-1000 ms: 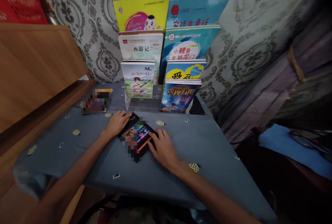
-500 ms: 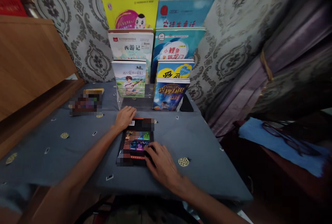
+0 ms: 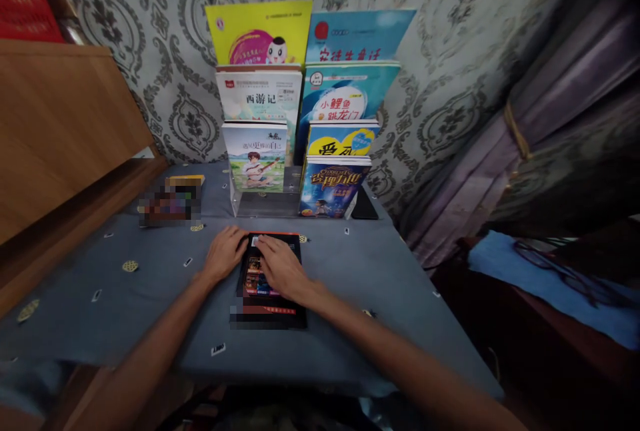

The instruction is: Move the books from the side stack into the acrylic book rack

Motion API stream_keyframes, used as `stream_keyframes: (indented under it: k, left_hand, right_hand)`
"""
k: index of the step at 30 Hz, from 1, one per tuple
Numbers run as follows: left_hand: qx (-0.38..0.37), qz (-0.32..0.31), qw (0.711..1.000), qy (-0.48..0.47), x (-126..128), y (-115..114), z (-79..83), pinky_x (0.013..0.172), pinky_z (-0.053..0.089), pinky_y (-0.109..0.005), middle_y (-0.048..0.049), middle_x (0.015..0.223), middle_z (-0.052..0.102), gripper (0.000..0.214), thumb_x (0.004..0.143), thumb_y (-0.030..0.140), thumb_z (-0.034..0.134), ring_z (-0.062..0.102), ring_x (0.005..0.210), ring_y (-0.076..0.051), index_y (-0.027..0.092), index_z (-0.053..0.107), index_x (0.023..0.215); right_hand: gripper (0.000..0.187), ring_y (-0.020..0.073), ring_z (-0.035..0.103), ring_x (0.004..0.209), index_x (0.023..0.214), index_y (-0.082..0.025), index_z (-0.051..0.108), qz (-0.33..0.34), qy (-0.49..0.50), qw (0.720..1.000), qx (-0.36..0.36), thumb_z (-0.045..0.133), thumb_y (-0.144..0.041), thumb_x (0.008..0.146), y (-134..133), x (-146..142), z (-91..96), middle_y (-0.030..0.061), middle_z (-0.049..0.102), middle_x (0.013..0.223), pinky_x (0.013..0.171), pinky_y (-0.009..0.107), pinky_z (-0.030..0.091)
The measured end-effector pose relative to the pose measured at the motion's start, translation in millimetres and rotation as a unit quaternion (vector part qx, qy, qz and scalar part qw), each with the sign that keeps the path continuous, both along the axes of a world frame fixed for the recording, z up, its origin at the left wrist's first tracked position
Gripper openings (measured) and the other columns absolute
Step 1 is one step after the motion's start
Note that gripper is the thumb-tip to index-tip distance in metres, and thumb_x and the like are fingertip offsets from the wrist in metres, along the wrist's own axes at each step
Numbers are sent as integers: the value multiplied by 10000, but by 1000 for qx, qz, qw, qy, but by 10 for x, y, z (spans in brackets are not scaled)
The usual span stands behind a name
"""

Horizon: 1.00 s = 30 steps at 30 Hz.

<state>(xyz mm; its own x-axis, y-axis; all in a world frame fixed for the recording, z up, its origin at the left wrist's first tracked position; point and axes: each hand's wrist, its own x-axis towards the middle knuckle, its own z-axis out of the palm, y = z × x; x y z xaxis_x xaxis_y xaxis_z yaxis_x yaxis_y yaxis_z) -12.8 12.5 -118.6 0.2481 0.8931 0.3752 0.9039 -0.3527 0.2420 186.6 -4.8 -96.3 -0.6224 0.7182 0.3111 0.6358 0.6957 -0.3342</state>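
A dark book [image 3: 254, 281] with a black cover, small colourful pictures and a red strip near its lower edge lies flat on the table. My right hand [image 3: 283, 268] rests palm down across its upper middle, fingers laid out and hiding part of the cover. At the book's upper left edge, my left hand [image 3: 227, 251] lies on the cloth with its fingers extended, fingertips touching the book's corner. Neither hand is wrapped around anything.
Behind the book, a clear stand [image 3: 265, 204] holds several upright books, including a blue one [image 3: 333, 188]. A blurred-out book [image 3: 170, 201] lies to the left on the grey patterned tablecloth [image 3: 155, 298]. A dark flat object [image 3: 366, 206] sits beside the stand; glasses [image 3: 550, 264] rest at right.
My right hand has moved from the book's lower right edge up onto its cover. My left hand stays by the upper left corner. The whole view has shifted slightly.
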Motion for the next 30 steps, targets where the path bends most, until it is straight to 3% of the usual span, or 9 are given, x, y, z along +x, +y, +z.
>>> stream_keyframes:
  k: [4, 7, 13, 22, 30]
  left_hand:
    - [-12, -3, 999, 50, 13, -5, 32, 939, 476, -400, -75, 1020, 645, 240, 964, 241, 444, 579, 983, -233, 210, 664, 1053]
    - [-21, -6, 998, 56, 5, -6, 45, 938, 471, -395, -74, 1021, 640, 244, 967, 252, 448, 572, 987, -232, 208, 670, 1056]
    - [-20, -3, 999, 42, 19, -6, 39, 912, 470, -391, -77, 1034, 637, 286, 986, 295, 439, 565, 994, -236, 216, 671, 1135]
    - [-20, 7, 999, 35, 22, -1, 33, 908, 473, -387, -80, 1020, 631, 283, 985, 284, 442, 571, 988, -239, 205, 679, 1119]
    - [1, -22, 999, 28, 58, -40, 61, 943, 480, -417, -92, 1089, 643, 280, 975, 280, 456, 571, 1037, -244, 208, 671, 1140]
  right_hand:
    - [501, 281, 452, 1390, 1425, -20, 465, -6, -12, 1000, -11, 457, -121, 935, 191, -272, -105, 233, 505, 1467, 1170, 462, 363]
    - [493, 281, 445, 1403, 1439, -28, 451, -5, -13, 1000, -14, 436, -155, 963, 235, -283, -160, 232, 520, 1455, 1176, 487, 353]
    - [475, 256, 461, 1398, 1447, -115, 469, -16, -6, 1000, -17, 448, -194, 979, 271, -5, -211, 189, 546, 1447, 1170, 492, 360]
    - [443, 246, 472, 1393, 1419, -147, 504, -58, 6, 998, -25, 417, -176, 986, 265, 606, -276, 157, 560, 1444, 1175, 506, 355]
    - [443, 234, 452, 1409, 1417, -191, 519, -69, 21, 997, -28, 423, -179, 985, 231, 675, -324, 134, 546, 1464, 1173, 528, 331]
